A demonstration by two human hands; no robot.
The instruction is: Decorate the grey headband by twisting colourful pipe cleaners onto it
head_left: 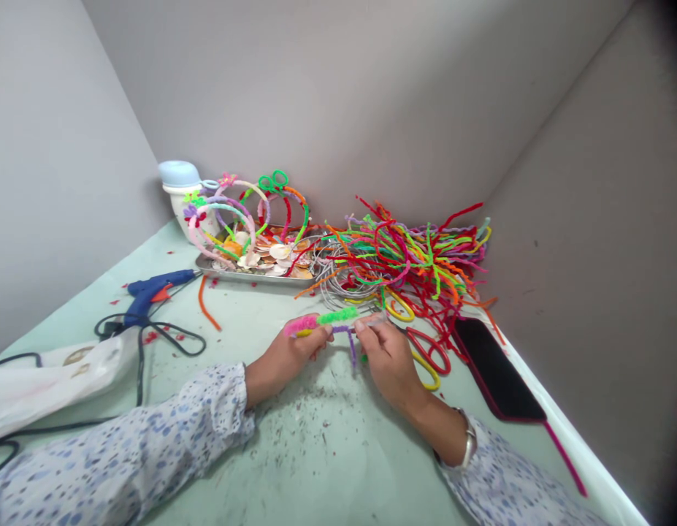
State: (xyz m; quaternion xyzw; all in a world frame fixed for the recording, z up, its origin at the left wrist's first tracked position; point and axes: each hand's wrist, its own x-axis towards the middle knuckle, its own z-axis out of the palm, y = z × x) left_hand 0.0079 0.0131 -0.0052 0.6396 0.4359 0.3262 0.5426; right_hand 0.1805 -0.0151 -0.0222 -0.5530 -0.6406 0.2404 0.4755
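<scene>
Head view: the left hand [286, 361] is clenching the pink-and-green pipe-cleaner band [327, 320] at its pink end, while the right hand [387, 359] is grasping the band's other end. A purple pipe cleaner [352, 349] is hanging between the hands. A heap of loose pipe cleaners [409, 263] is lying beyond them, and a blue hot glue gun [152, 296] is lying off to the left.

On the pale green table [310, 460] lie a blue glue gun [152, 292] near the left edge, a metal tray [250, 272] in the far corner, and many pipe cleaners [409, 263] beside it.
</scene>
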